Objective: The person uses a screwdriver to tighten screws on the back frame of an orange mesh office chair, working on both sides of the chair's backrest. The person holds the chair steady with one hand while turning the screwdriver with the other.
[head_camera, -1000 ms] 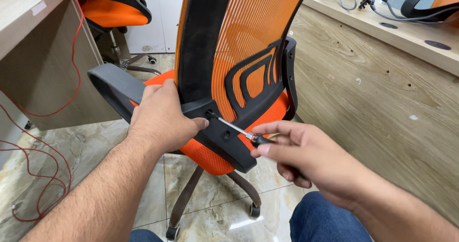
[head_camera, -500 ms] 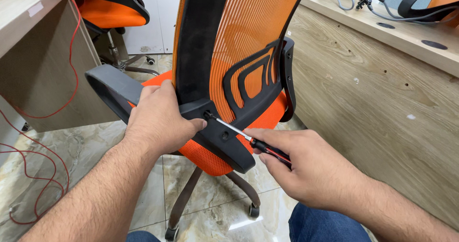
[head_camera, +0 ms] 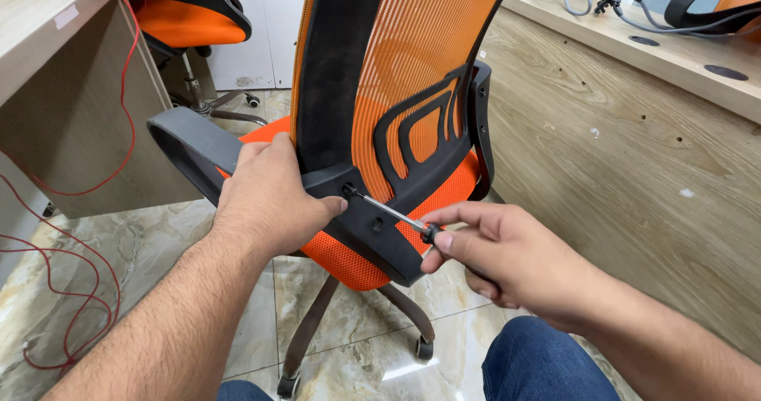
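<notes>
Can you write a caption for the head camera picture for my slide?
Left hand steadies an orange mesh chair while the right hand drives a screwdriver into its black back bracket.

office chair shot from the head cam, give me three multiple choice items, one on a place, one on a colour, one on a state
1. Where does the screwdriver tip sit?
A. in a hole in the black bracket at the backrest's base
B. on a castor wheel
C. on the desk top

2. What colour is the chair's mesh backrest?
A. grey
B. orange
C. blue

3. What is the left hand doing?
A. hanging free in the air
B. holding a red cable
C. pressing on the bracket beside the hole

Answers: 1 A, the shaft runs from the right hand into the bracket hole. 2 B, the mesh is plainly orange. 3 C, its thumb lies on the black plastic next to the tip.
</notes>
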